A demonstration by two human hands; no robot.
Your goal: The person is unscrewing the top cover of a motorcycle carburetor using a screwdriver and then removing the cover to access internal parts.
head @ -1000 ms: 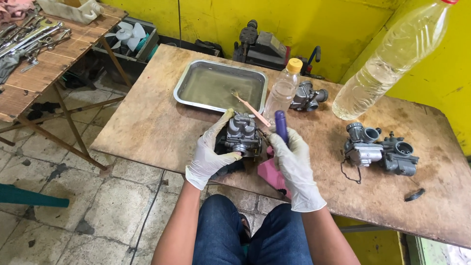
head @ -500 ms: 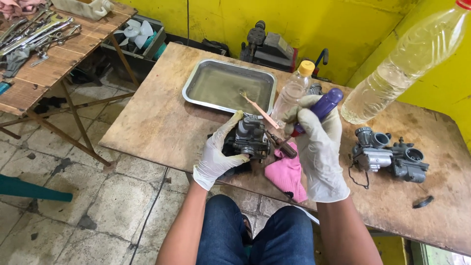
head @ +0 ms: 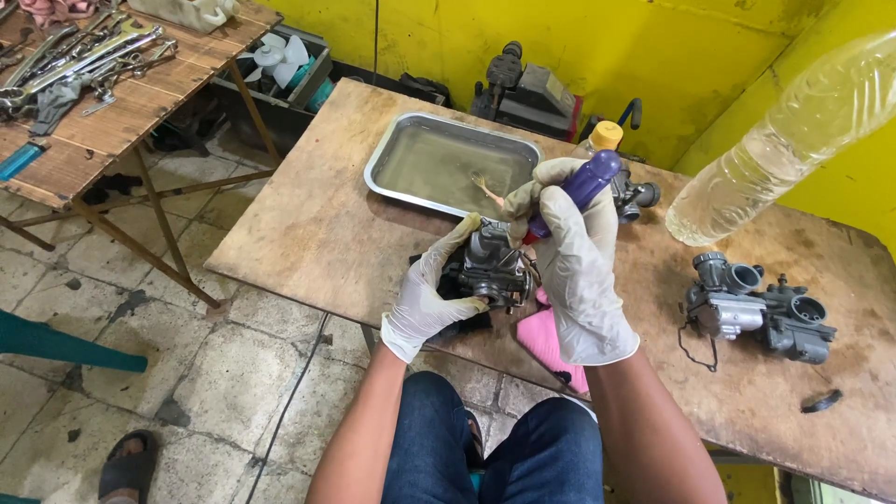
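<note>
Both hands wear white gloves. My left hand (head: 427,287) grips a dark metal carburetor (head: 492,264) near the front edge of the wooden table (head: 317,233). My right hand (head: 574,261) is closed on a screwdriver with a purple handle (head: 586,185), held nearly upright, its tip down on top of the carburetor. A pink rag (head: 551,338) lies on the table under my right wrist.
A metal tray (head: 392,145) holding cloudy liquid and a brush sits behind the carburetor. Another carburetor (head: 761,308) lies to the right. A small yellow-capped bottle (head: 605,137) stands behind my hand; a large clear bottle (head: 793,135) looms at upper right. A tool-covered bench (head: 84,103) stands left.
My right hand lifted the purple-handled screwdriver up, then swung it left over the carburetor and set its tip down on it. My left hand stays on the carburetor.
</note>
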